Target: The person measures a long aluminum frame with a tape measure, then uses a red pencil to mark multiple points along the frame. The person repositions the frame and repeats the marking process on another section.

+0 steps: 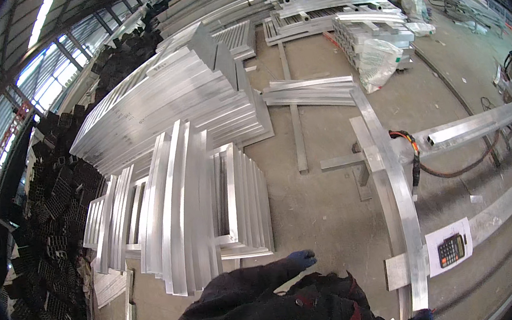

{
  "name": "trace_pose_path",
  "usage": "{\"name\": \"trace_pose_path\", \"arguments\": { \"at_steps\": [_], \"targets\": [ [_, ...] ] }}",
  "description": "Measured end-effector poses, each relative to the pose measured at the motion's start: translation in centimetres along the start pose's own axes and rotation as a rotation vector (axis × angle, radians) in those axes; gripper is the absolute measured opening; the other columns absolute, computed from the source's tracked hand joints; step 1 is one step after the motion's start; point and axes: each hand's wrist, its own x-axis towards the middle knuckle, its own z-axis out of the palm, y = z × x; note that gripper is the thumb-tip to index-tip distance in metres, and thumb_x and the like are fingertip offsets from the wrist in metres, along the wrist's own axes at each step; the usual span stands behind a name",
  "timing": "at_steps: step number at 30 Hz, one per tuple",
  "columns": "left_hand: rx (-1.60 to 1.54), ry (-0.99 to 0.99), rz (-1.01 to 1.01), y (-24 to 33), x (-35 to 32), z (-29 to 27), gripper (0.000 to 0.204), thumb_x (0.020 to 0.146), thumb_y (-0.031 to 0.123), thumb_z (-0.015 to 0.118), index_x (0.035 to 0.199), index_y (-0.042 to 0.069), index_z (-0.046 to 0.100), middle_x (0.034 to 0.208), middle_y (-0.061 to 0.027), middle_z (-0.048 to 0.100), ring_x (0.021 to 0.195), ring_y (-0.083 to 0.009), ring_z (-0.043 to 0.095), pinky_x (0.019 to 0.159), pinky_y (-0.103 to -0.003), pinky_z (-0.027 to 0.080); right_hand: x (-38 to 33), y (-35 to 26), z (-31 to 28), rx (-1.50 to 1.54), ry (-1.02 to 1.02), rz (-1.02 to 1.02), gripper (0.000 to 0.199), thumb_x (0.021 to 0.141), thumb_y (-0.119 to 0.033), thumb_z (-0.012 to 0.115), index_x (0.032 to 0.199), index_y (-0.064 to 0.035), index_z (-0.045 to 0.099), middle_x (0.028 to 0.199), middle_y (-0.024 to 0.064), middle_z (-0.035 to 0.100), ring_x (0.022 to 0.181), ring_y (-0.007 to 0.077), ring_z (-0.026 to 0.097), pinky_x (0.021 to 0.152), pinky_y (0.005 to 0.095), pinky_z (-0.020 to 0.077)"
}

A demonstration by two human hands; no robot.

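Observation:
My left hand, in a dark blue glove, reaches out over the concrete floor in front of my body. Its fingers are partly stretched and apart, and nothing shows in them. At the lower edge my right hand, also in a dark glove, is beside the near end of a long silver metal bar. Most of that hand is cut off, so its grip is hidden. The bar runs away from me along a metal frame. A black calculator lies on a white paper sheet to the right of the bar.
Silver rectangular tubes lie in a crisscross stack at left, with a larger stack behind. Dark tubes line the far left. A cable hangs by a crossbeam. White plastic wrap covers bundled profiles at the back.

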Motion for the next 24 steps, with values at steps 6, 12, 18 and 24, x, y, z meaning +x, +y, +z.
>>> {"name": "trace_pose_path", "arguments": {
  "at_steps": [6, 12, 18, 24],
  "targets": [
    [0.049, 0.035, -0.004, -1.8, -1.7, 2.4, 0.054, 0.102, 0.049, 0.065, 0.132, 0.004, 0.070, 0.126, -0.0250, 0.073, 0.117, -0.0420, 0.071, 0.101, -0.051, 0.055, 1.2, -2.3, 0.2, 0.016, 0.005, -0.030, 0.092, 0.072, -0.043, 0.089, 0.145, -0.0006, 0.053, 0.150, 0.0312, 0.054, 0.134, 0.0492, 0.059, 0.110, 0.0561, 0.0511],
    [-0.088, 0.033, -0.009, 1.3, -2.9, 2.8, 0.061, 0.098, 0.042, 0.071, 0.141, -0.001, 0.064, 0.139, -0.0254, 0.069, 0.130, -0.0409, 0.066, 0.109, -0.046, 0.053, 2.5, -0.8, -0.4, 0.082, 0.116, -0.174, 0.094, 0.075, -0.043, 0.087, 0.149, 0.0008, 0.050, 0.155, 0.0329, 0.051, 0.136, 0.0492, 0.058, 0.112, 0.0541, 0.0508],
    [-0.200, 0.066, 0.276, 1.8, 0.7, -2.6, 0.035, 0.103, 0.034, 0.069, 0.121, 0.003, 0.069, 0.114, -0.0203, 0.074, 0.107, -0.0371, 0.072, 0.091, -0.048, 0.057, 1.9, -10.9, -2.6, 0.502, 0.053, -0.385, 0.090, 0.082, -0.024, 0.088, 0.154, 0.0096, 0.046, 0.127, 0.0295, 0.064, 0.116, 0.0438, 0.065, 0.100, 0.0507, 0.0549],
    [-0.321, 0.176, 0.034, -3.0, 8.2, -14.2, 0.043, 0.105, 0.035, 0.070, 0.137, 0.006, 0.065, 0.112, -0.0111, 0.073, 0.093, -0.0247, 0.070, 0.085, -0.041, 0.057, 5.3, -34.5, -2.5, 0.645, -0.004, -0.602, 0.077, 0.084, -0.026, 0.087, 0.147, 0.0042, 0.054, 0.117, 0.0218, 0.068, 0.105, 0.0368, 0.069, 0.093, 0.0473, 0.0581]
  ]
}}
